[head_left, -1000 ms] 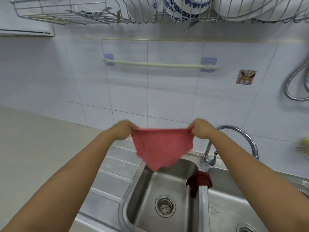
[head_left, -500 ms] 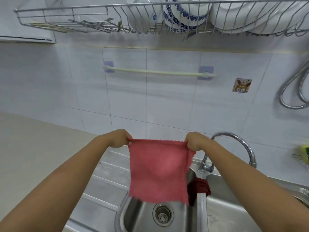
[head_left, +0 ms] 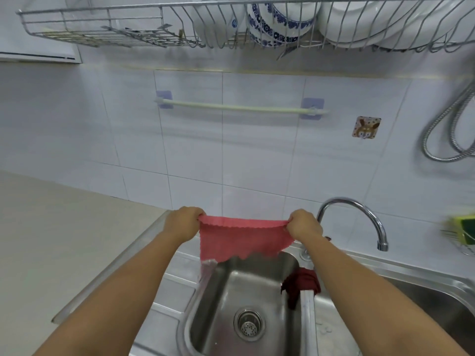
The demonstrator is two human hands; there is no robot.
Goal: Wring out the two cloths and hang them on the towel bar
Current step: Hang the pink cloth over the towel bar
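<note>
We hold the pink cloth (head_left: 244,240) stretched flat over the sink (head_left: 231,291), left hand (head_left: 183,223) and right hand (head_left: 304,224) each pinching a top corner, so it drapes over the towel bar (head_left: 239,107); dark red cloth (head_left: 302,282) waits on the divider.

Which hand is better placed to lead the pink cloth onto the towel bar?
Neither clearly: left hand and right hand each pinch a top corner of the pink cloth, level, directly below the bare towel bar. Probably lift with both.

Pink cloth's (head_left: 244,240) lower edge motion-blurred; sponge (head_left: 462,228) blurred at right edge.
</note>
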